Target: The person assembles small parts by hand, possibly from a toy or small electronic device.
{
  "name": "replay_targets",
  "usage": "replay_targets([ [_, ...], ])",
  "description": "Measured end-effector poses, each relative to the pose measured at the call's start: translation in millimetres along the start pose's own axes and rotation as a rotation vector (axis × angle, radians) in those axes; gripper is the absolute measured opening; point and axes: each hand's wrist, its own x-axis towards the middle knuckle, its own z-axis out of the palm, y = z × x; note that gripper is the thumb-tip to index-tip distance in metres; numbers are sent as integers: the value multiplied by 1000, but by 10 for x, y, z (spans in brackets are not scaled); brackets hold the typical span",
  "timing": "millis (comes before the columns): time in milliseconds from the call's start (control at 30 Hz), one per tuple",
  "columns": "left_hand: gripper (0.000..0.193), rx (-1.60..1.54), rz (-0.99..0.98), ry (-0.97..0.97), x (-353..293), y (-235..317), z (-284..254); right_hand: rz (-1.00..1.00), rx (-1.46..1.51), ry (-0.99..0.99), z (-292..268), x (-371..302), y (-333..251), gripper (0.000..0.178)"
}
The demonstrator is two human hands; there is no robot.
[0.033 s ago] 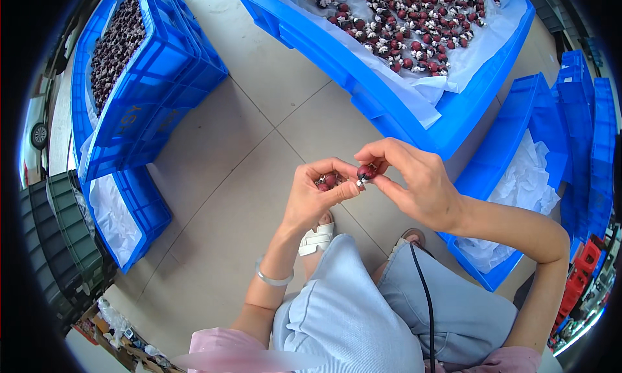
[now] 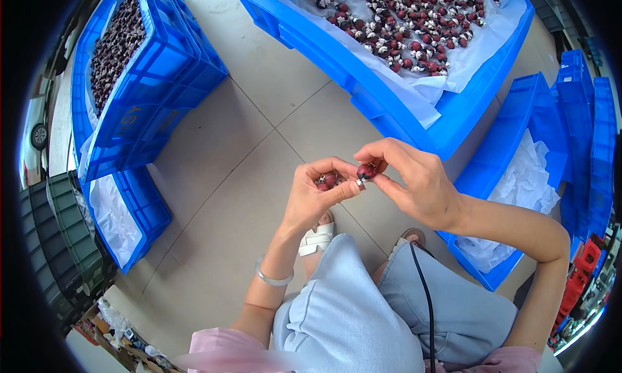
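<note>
Over the floor, in front of my knees, my two hands meet. My left hand [image 2: 317, 190] is curled around a few small dark red round pieces [image 2: 329, 180], partly hidden by its fingers. My right hand [image 2: 411, 182] pinches one small dark red ball-shaped piece [image 2: 367, 171] with a dark and whitish lower end. That end is at my left thumb and index fingertip; whether they grip it I cannot tell. Many similar red pieces with white tufts [image 2: 408, 30] lie on white lining in the large blue crate [image 2: 382, 107] beyond my hands.
At the left, stacked blue crates [image 2: 155, 81] hold small dark pieces [image 2: 118, 52], above a lower paper-lined crate [image 2: 152, 201]. Another blue crate [image 2: 483, 136] with crumpled white paper [image 2: 528, 172] stands at the right. A black cable [image 2: 424, 282] crosses my lap; dark green crates [image 2: 71, 224] stand far left.
</note>
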Motion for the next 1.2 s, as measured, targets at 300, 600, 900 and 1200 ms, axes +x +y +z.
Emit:
replay_targets([
  [300, 18, 118, 125, 40, 33, -20, 20, -106, -77, 35, 50, -15, 29, 22],
  [600, 30, 33, -25, -130, 31, -82, -115, -10, -54, -27, 76, -6, 71, 14],
  [900, 37, -175, -164, -197, 22, -119, -80, 110, 102, -44, 110, 63, 46, 6],
  [1200, 28, -305, -226, -246, 18, -162, -144, 132, 124, -35, 141, 79, 11, 7],
])
